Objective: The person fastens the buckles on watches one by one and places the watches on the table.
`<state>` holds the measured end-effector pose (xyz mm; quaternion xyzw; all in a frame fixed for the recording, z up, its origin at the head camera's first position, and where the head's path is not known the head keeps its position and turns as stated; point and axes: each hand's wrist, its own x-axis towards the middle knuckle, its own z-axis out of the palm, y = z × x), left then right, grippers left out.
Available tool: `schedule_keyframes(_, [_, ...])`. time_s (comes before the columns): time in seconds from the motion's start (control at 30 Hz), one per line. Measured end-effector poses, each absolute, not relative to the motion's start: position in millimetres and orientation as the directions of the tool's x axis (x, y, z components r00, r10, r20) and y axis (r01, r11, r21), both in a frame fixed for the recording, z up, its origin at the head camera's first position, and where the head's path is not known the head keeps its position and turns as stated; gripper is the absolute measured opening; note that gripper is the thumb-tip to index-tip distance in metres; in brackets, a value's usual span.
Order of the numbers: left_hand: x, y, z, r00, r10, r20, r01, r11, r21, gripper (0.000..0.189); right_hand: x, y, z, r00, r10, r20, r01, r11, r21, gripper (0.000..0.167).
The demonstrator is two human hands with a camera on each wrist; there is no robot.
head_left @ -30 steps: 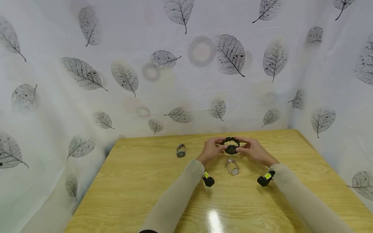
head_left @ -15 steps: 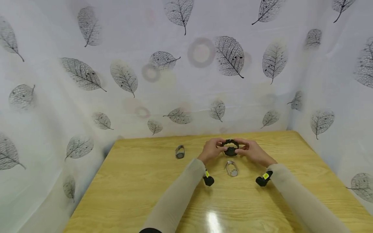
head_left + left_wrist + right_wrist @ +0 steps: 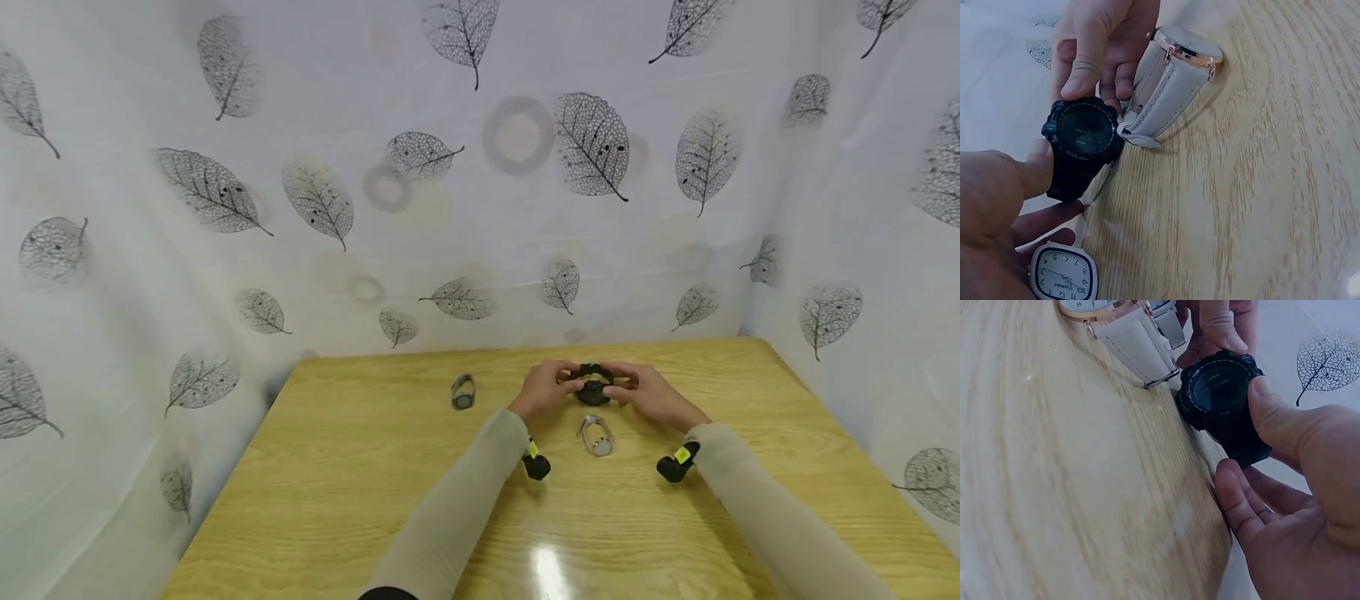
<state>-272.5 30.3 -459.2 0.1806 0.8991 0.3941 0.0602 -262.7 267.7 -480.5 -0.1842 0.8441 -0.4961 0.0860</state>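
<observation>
Both hands hold a black digital sports watch near the far edge of the table, its strap forming a loop behind the dial. My left hand pinches its left side between thumb and fingers. On the opposite side, my right hand grips it the same way, with the right thumb at the edge of the case. The round dial faces back toward me. Just in front of the hands lies a wristwatch with a pale strap and rose-gold case, its strap standing in a loop.
Left of the hands, a grey-strapped wristwatch with a squarish case sits on the wooden table. Its white dial shows in the left wrist view. Behind the table hangs a white curtain with leaf prints.
The hands have lowered the black watch slightly, and its loop looks a little flatter in the head view. Both hands keep their hold. The other two watches stay put; the head view shifts slightly.
</observation>
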Motion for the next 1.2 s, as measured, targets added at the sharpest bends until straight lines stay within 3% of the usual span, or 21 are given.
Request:
schedule_keyframes(0.73, [-274.7,24.6,-462.4,-0.921,0.383,0.075,0.322,0.638,0.699,0.036,-263.5,264.3,-480.2,-0.911,-0.411,0.040,-0.253,0.480,-0.840,0.064])
schedule_keyframes(1.0, [-266.1,3.0,-445.0,-0.845,0.397,0.357,0.534,0.642,0.551,0.043,-258.4,266.5,-470.0,-0.924,-0.374,0.076,-0.264,0.484,-0.834,0.067])
schedule_keyframes(1.2, [-253.9,-32.0,-430.6,-0.695,0.396,0.600,0.673,0.652,0.349,0.049,-245.2,268.0,-467.1,-0.941,-0.304,0.147,-0.306,0.583,-0.753,0.067])
